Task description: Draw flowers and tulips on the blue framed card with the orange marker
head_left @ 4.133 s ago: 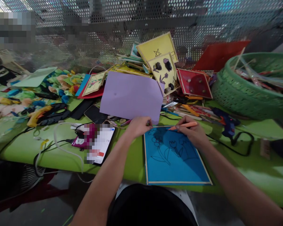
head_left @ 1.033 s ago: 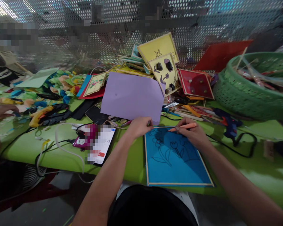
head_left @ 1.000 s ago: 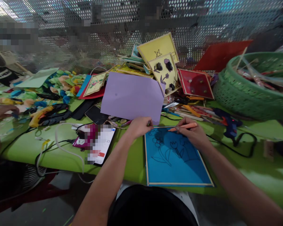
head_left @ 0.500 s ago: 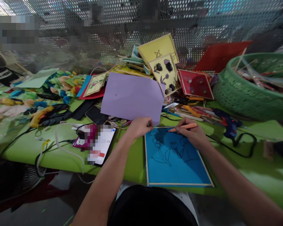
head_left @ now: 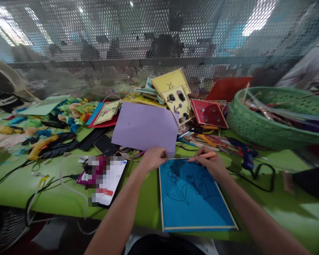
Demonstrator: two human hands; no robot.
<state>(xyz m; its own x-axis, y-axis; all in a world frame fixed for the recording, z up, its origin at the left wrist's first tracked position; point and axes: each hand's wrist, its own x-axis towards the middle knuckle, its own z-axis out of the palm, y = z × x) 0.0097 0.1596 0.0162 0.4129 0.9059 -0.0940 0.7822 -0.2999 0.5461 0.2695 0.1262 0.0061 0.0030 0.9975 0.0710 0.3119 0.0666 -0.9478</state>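
A blue sheet (head_left: 180, 212) with a light wooden-strip frame lies in front of me, flowers drawn on it in dark lines. My right hand (head_left: 210, 163) is closed round an orange marker (head_left: 208, 154), whose tip is down near the sheet's far edge. At the far left corner of the sheet rests my left hand (head_left: 154, 158), fingers pinched together. A small dark bit shows at those fingertips, too small to name. Just beyond my left hand, a purple sheet (head_left: 146, 124) leans on the pile.
Left of my arm lie a phone (head_left: 113, 184) with a lit screen and loose cables. Framed cards (head_left: 175, 102) are heaped at the back. A green basket (head_left: 271, 131) and a blue glue gun (head_left: 244, 152) sit to the right. A perforated screen (head_left: 138, 46) stands behind.
The view has tilted up, so the table sits lower in the picture. Both hands keep nearly the same places on the sheet; the marker tip stays near the far edge.
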